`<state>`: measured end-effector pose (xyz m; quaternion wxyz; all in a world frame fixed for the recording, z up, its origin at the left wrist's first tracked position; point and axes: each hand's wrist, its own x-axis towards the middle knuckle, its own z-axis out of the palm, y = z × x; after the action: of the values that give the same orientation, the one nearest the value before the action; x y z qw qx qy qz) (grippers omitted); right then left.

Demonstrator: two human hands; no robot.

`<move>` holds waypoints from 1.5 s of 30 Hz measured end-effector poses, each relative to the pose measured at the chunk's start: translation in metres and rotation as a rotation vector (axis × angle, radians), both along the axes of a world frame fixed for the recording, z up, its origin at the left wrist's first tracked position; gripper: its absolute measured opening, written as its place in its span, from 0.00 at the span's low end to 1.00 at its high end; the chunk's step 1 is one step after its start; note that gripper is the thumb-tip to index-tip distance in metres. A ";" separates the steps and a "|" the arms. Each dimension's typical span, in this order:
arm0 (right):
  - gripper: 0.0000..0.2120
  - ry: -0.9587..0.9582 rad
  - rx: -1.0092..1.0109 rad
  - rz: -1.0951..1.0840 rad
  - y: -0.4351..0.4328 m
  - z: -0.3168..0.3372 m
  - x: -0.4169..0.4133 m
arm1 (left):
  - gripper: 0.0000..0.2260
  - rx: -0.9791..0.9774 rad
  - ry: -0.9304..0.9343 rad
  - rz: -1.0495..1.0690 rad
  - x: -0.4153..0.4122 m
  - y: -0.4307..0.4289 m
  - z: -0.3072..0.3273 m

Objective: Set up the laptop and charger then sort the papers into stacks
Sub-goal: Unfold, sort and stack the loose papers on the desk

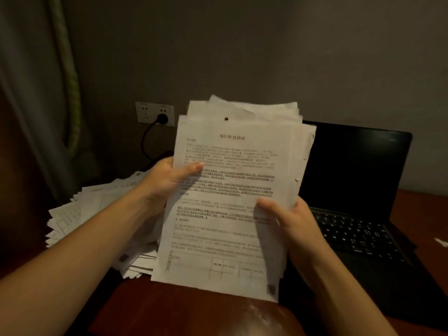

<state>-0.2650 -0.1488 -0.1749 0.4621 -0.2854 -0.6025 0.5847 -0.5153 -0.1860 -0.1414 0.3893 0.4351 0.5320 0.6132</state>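
Observation:
I hold a thick bundle of printed papers [232, 170] upright in front of me, above the wooden desk [194, 311]. My left hand [167, 180] grips its left edge, thumb across the front sheet. My right hand [288, 221] grips the right edge lower down, thumb on the page. A messy fanned pile of more papers [97, 214] lies on the desk at the left. The black laptop [358, 190] stands open at the right with a dark screen, partly hidden by the bundle. A black charger plug [162, 118] sits in the wall socket [154, 113], its cable running down behind the papers.
A curtain [36, 93] hangs at the left beside the wall. A small white scrap [441, 242] lies on the desk at the far right edge. The desk's rounded front edge is just below the bundle.

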 end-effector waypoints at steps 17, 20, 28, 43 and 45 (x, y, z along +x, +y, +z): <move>0.21 0.024 0.162 -0.025 0.022 0.044 -0.047 | 0.10 0.114 0.301 0.065 -0.025 -0.041 0.022; 0.17 -0.002 0.195 -0.027 0.020 0.065 -0.056 | 0.07 0.176 0.312 0.102 -0.023 -0.040 0.037; 0.10 -0.115 0.232 -0.025 0.010 0.061 -0.059 | 0.09 0.241 0.132 0.259 -0.021 -0.044 0.039; 0.28 -0.112 0.279 -0.164 0.014 0.031 -0.061 | 0.07 0.021 0.299 0.126 -0.027 -0.042 0.003; 0.28 -0.141 0.263 -0.150 0.016 0.025 -0.060 | 0.08 -0.038 0.339 0.114 -0.029 -0.040 -0.009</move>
<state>-0.3254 -0.1329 -0.1499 0.4945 -0.3067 -0.6819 0.4432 -0.5440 -0.2256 -0.1506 0.2670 0.4940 0.6254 0.5419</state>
